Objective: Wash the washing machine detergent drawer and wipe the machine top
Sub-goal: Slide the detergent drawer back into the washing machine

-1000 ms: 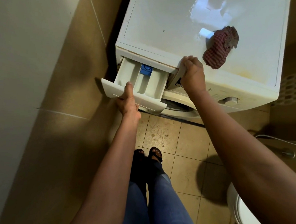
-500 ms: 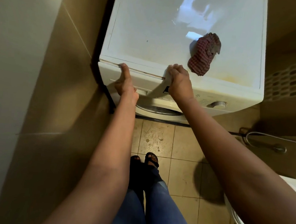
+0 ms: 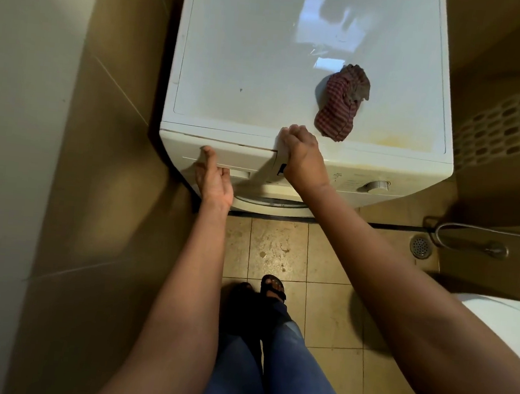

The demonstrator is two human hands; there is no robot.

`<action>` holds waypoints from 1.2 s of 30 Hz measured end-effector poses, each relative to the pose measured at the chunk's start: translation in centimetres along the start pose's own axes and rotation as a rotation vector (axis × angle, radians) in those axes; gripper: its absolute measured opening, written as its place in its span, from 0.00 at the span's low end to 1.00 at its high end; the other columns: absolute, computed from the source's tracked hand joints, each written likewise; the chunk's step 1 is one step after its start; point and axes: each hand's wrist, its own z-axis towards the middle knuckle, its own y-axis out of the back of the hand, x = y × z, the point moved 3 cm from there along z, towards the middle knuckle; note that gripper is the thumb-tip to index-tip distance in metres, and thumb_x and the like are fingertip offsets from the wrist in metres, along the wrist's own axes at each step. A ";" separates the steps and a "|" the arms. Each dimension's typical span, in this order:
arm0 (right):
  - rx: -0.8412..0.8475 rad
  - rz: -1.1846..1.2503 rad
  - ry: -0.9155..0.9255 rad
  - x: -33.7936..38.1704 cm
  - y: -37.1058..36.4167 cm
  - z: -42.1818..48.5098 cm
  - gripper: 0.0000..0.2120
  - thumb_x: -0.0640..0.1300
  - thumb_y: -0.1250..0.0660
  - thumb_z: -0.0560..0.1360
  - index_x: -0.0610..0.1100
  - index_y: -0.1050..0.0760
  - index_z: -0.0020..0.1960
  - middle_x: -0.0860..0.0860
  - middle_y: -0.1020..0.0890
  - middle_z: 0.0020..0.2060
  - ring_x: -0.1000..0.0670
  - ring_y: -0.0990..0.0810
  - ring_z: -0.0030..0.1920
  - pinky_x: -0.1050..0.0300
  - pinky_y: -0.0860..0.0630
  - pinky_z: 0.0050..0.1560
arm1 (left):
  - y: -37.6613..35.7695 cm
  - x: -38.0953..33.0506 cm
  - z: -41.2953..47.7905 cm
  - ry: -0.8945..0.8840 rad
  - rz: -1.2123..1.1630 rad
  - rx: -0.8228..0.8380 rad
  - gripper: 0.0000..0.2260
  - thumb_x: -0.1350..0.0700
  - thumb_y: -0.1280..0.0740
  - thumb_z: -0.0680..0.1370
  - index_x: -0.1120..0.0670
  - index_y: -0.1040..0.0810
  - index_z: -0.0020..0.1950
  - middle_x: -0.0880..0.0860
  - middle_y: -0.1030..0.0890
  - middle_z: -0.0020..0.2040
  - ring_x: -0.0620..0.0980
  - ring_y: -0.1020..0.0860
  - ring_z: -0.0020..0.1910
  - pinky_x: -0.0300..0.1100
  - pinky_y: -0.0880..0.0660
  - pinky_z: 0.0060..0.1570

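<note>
Left hand (image 3: 214, 181) touches flat plastic drawer (image 3: 234, 156), right hand (image 3: 302, 156) grips smooth white machine (image 3: 248, 68).

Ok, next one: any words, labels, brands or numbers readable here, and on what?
No text can be read.
Control panel: faint grey print left of the dial, too small and blurred to read.
Detergent drawer front, machine top, checked cloth: no lettering visible.

Cannot read the tiny lettering (image 3: 338, 177) beside the dial (image 3: 377, 186) on the front. Cannot see the panel strip under the right hand (image 3: 302, 159), nor the back of the machine top (image 3: 250, 53), cut by the upper edge.
</note>
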 end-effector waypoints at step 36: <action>0.028 0.008 -0.014 0.2 0.8 0.3 0.25 0.26 0.33 0.65 0.39 0.24 0.60 0.42 0.25 0.54 0.41 0.28 0.56 0.48 0.24 0.53 | -0.4 0.1 0.3 0.105 0.169 -0.027 0.25 0.52 0.24 0.71 0.53 0.33 0.60 0.57 0.24 0.64 0.55 0.26 0.64 0.53 0.28 0.66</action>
